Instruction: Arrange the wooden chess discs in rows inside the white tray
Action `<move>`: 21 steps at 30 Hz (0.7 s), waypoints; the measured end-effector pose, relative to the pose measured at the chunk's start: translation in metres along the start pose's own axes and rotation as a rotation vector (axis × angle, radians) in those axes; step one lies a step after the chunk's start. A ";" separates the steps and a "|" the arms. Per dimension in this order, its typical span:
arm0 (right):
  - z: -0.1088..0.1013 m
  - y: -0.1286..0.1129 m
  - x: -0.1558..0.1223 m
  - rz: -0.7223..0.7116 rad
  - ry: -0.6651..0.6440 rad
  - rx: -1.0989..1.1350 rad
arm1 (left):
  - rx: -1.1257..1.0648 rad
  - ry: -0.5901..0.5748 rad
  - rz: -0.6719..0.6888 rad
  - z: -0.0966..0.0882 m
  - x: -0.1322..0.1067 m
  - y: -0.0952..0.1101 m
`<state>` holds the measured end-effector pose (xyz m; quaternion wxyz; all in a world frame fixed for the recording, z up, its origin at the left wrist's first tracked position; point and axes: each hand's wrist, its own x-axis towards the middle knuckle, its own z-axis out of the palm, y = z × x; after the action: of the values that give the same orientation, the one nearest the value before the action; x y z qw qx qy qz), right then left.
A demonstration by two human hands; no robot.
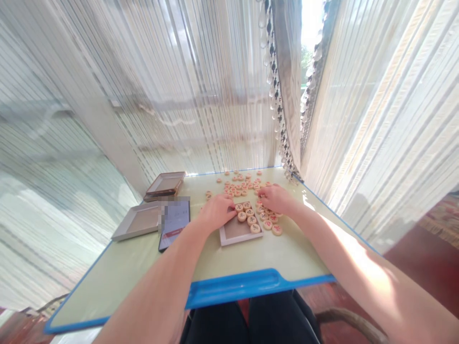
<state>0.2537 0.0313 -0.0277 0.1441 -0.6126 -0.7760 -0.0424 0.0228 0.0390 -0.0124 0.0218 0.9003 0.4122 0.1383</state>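
A shallow box [233, 234] lies on the table in front of me, with several round wooden xiangqi pieces [251, 220] in rows at its back and right side. My left hand [217, 211] is at the box's left rear corner, fingers bent around the edge and thumb reaching inside beside the nearest piece. Just right of the box, my right hand [274, 198] is lowered over loose pieces [267, 224]. Its fingers are bent together on a piece at the fingertips, partly hidden. Many more loose pieces [238, 187] are scattered behind the box, some with red characters.
On the left lie a phone or tablet [177, 222] with a lit screen, a grey box lid [138, 222] and stacked brown-edged trays [167, 181]. The pale table [143, 272] has a blue rim [233, 286]. String curtains [201, 86] hang behind it.
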 end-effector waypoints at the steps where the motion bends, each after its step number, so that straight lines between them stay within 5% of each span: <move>1: 0.000 0.000 0.000 0.002 0.001 0.000 | 0.003 0.001 -0.007 0.000 0.000 0.000; 21: 0.006 0.005 0.004 0.065 0.015 0.053 | 0.004 0.058 -0.047 -0.005 0.003 0.001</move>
<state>0.2573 0.0373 -0.0328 0.1675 -0.6330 -0.7555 -0.0220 0.0243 0.0398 -0.0069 0.0112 0.8860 0.4338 0.1631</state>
